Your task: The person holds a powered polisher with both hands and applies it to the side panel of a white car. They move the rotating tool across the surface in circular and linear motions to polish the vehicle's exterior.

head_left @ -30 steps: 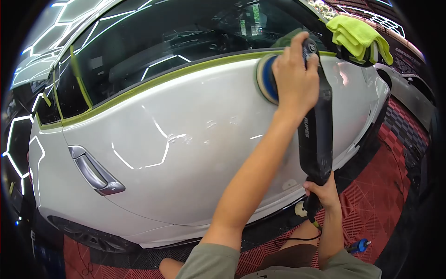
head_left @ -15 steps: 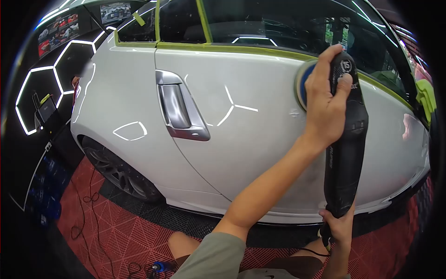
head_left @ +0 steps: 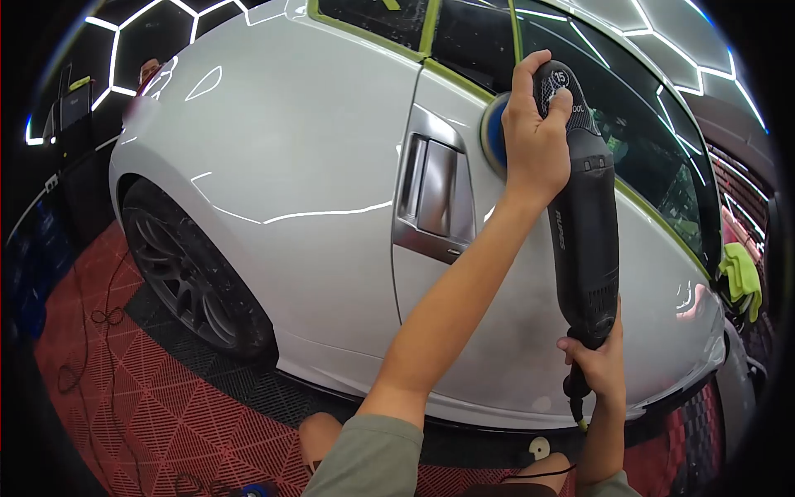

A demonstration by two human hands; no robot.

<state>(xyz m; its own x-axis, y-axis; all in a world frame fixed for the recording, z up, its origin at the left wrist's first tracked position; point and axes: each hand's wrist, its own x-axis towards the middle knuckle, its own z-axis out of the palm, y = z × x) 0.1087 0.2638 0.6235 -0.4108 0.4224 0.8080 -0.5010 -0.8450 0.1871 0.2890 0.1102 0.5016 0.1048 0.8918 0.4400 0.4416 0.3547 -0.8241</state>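
Observation:
A black car polisher (head_left: pixel 586 240) is held upright in front of a white car door (head_left: pixel 497 340). My left hand (head_left: pixel 534 149) wraps round its top end, with the thumb lying over the head. Lower down, my right hand (head_left: pixel 603 364) grips the tail of the tool, where its cord comes out. The polisher's blue-backed round pad (head_left: pixel 495 132) is against the upper door, just right of the silver door handle (head_left: pixel 439 190); my left hand partly hides it. Yellow-green masking tape (head_left: pixel 429 31) edges the windows above.
A dark rear wheel (head_left: pixel 186 277) sits at the left over red floor tiles (head_left: pixel 166 389). A thin cord (head_left: pixel 108 316) loops there. Bright green cloths (head_left: pixel 739 277) hang at the right. Someone's head (head_left: pixel 149 69) shows behind the car. A pale disc (head_left: pixel 539 448) lies by my knee.
The polisher has moved left along the door and now works close to the handle. The view has swung toward the rear of the car. Both hands keep their grip.

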